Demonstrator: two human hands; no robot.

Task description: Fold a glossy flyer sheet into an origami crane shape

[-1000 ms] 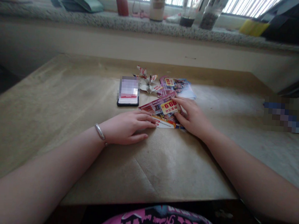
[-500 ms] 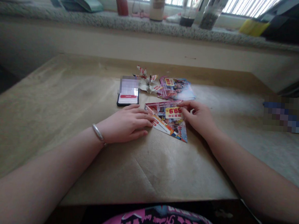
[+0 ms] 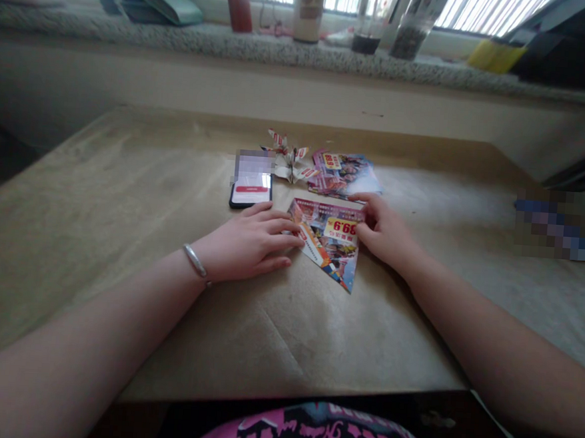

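A printed paper flyer [image 3: 339, 232], colourful and folded into a pointed shape with a slanted white-and-orange flap, lies on the table between my hands. My left hand [image 3: 258, 240] rests palm down at its left side, fingers spread, the fingertips touching the flap. At the upper right edge of the flyer is my right hand [image 3: 384, 232]; its thumb and index finger are apart, and the thumb touches the edge. Behind the flyer stands a folded paper crane [image 3: 292, 165]. A phone [image 3: 251, 193] with a lit screen lies beyond my left fingers, partly blurred out.
A stack of similar flyers [image 3: 348, 173] lies beyond my right hand. The pale table [image 3: 213, 347] ends at a wall, with bottles and other items on the granite sill [image 3: 264, 47] above. A pixelated blue item [image 3: 557, 227] is at the far right.
The flyer has turned slightly clockwise, its lower point swinging left and toward me. My right thumb and index finger have moved apart at its edge. My left hand has barely shifted.
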